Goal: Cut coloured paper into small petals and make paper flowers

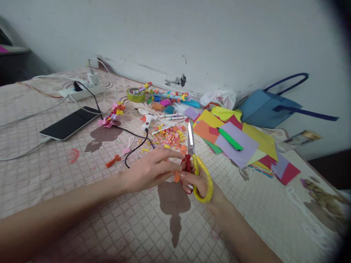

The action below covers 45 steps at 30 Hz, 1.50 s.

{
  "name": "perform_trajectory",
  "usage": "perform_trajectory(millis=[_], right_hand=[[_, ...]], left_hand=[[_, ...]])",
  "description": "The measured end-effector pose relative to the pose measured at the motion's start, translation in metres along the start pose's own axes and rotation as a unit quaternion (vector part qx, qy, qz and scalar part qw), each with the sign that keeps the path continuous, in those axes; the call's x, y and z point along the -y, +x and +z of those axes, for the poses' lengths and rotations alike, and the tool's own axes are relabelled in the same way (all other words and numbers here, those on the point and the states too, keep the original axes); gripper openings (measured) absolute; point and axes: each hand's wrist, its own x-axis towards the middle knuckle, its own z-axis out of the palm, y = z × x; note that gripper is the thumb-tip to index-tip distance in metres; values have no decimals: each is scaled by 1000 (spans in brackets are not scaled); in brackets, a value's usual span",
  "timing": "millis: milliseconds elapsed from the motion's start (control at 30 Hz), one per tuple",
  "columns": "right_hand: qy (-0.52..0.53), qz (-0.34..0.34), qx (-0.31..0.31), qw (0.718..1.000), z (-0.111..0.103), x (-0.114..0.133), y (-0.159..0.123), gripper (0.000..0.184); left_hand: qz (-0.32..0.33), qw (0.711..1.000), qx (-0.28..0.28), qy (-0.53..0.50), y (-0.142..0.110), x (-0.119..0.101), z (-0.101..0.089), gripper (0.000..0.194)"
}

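Observation:
The scissors (203,175), with one yellow and one red handle loop, are in my right hand (201,182), blades pointing up and away from me. My left hand (156,166) reaches in from the left, its fingertips together at a small orange paper piece (177,176). My right fingertips meet that piece too, just beside the red loop. Beyond the hands lies a pile of colourful paper scraps (171,137). An orange paper cutout (113,161) rests on the cloth to the left.
A white glue gun (148,118) with a black cord lies behind my left hand. Coloured paper sheets (237,142) and a green marker-like tool (230,139) are at right, near a blue bag (268,107). A tablet (70,123) and power strip (82,91) sit at left.

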Motion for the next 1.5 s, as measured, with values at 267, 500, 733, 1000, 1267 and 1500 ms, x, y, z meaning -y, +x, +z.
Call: perform_trajectory(millis=[267, 500, 733, 1000, 1267, 1500], right_hand=[[-113, -43, -86, 989, 1, 0, -1, 23], [-137, -56, -112, 983, 3, 1, -1, 26], [-147, -37, -51, 987, -2, -3, -4, 39], [-307, -33, -15, 951, 5, -1, -11, 45], [-371, -39, -13, 928, 1, -2, -9, 36], [-382, -57, -20, 922, 5, 2, -10, 34]], left_hand=[[-265, 917, 37, -294, 1, 3, 17, 25], [-315, 884, 16, -344, 0, 3, 21, 24], [-315, 879, -93, -345, 7, 4, 3, 20], [-286, 851, -216, -385, 10, 7, -9, 21], [-281, 842, -239, -394, 11, 6, -12, 19], [-282, 838, -240, -402, 11, 7, -11, 19]])
